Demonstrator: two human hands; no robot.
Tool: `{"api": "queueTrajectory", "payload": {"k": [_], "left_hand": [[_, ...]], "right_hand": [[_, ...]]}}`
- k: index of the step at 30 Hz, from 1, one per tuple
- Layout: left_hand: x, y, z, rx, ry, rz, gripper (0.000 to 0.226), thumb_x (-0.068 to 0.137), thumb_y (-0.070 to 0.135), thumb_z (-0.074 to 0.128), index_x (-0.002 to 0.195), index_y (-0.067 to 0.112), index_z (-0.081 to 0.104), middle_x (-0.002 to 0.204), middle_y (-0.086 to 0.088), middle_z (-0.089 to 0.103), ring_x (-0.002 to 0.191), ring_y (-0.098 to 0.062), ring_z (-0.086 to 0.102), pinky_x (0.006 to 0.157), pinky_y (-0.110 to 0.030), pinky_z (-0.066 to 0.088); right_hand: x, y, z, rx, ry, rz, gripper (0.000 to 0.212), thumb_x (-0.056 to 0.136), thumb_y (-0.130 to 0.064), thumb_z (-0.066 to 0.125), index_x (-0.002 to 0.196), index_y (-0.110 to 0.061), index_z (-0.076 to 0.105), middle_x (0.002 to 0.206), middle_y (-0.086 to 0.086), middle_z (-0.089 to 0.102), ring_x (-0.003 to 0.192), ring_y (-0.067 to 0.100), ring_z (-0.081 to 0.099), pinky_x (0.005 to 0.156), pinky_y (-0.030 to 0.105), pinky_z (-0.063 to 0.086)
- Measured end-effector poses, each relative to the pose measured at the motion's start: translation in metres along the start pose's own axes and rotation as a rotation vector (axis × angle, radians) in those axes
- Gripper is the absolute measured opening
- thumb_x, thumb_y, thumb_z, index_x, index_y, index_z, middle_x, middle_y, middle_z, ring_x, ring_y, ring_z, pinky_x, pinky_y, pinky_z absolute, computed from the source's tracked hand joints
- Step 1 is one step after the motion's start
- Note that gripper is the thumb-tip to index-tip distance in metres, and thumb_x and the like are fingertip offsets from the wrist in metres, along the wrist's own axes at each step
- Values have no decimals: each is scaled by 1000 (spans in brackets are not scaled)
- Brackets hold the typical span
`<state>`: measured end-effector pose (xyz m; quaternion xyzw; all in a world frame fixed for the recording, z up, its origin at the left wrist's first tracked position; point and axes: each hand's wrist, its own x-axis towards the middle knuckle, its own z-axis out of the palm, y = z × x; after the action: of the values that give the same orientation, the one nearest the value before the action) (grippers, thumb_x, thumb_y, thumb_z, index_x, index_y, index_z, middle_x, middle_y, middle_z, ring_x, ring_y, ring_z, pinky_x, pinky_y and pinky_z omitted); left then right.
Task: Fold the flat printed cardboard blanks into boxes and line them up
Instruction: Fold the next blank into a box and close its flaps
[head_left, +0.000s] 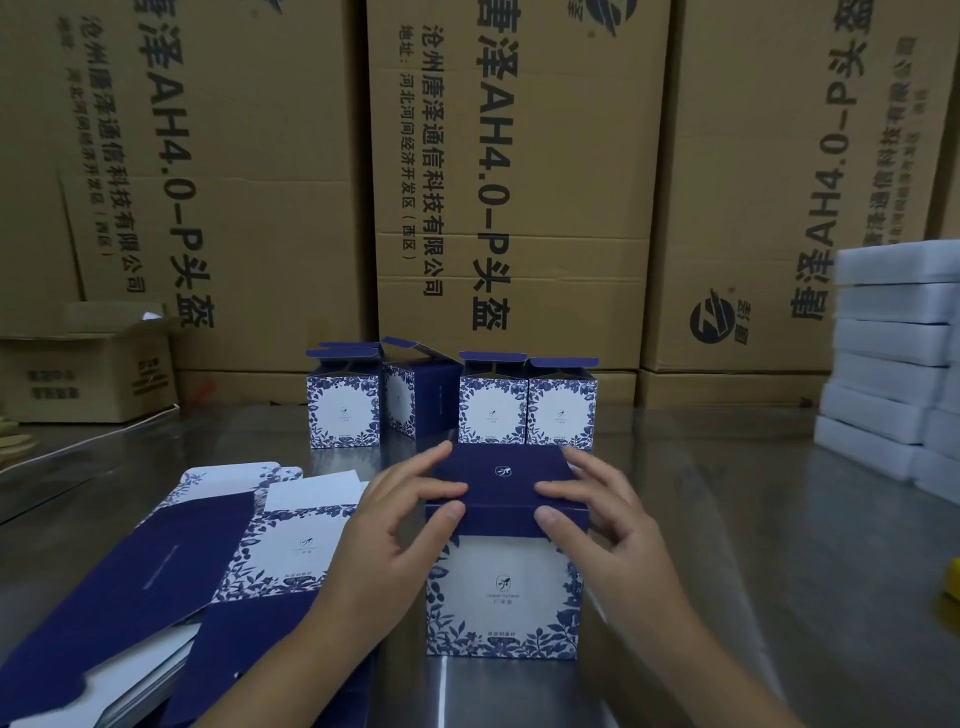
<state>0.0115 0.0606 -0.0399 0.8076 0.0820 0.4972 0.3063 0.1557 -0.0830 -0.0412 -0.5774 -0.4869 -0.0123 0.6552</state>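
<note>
Box (503, 587) of printed cardboard stands upright between a person's two hands on a steel desk (727, 519), its navy lid (501, 470) folded down.

The left hand (387, 525) and the right hand (608, 525) lie flat-fingered against the lid. On each, a forefinger rests on top and a thumb presses the front lip, while the other fingers spread along the lid's sides; neither hand curls round anything. Just left of the left hand, flat blanks (208, 561) lie overlapping in a loose pile, blue-and-white print up. Beyond the fingertips stand four folded boxes (561, 410) in a row with their top flaps open, the second from the left turned askew. Well to the right of the right hand rise stacked white boxes (883, 364). Large brown cartons (519, 182) wall the far side of the desk.
</note>
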Motion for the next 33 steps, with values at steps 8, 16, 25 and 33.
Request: {"api": "queueTrajectory", "payload": {"k": [8, 16, 25, 33], "left_hand": [[-1, 3, 4, 25, -25, 54, 14, 88, 32, 58, 96, 42, 64, 115, 29, 61, 118, 6, 48, 96, -5, 31], [-5, 8, 15, 98, 26, 105, 12, 84, 43, 57, 96, 43, 59, 115, 27, 57, 121, 4, 44, 98, -8, 30], [-4, 9, 20, 122, 68, 157, 19, 84, 45, 53, 101, 42, 61, 109, 23, 61, 114, 2, 51, 96, -31, 43], [-3, 11, 23, 127, 98, 135, 27, 84, 44, 51, 98, 32, 70, 103, 20, 61, 110, -2, 54, 94, -24, 42]], "right_hand": [[-1, -5, 6, -205, 32, -177, 18, 76, -36, 64, 92, -41, 69, 107, -26, 65, 119, -6, 47, 100, 10, 33], [-2, -7, 13, -227, 86, -221, 22, 70, -22, 80, 83, -35, 68, 94, -20, 66, 108, -1, 51, 93, 18, 40], [-1, -13, 23, -356, 148, -244, 16, 69, -37, 74, 78, -38, 61, 86, -20, 61, 102, 5, 53, 91, 34, 37], [1, -13, 25, -354, 158, -248, 11, 69, -37, 70, 74, -34, 62, 82, -20, 59, 96, 4, 53, 87, 35, 39]]}}
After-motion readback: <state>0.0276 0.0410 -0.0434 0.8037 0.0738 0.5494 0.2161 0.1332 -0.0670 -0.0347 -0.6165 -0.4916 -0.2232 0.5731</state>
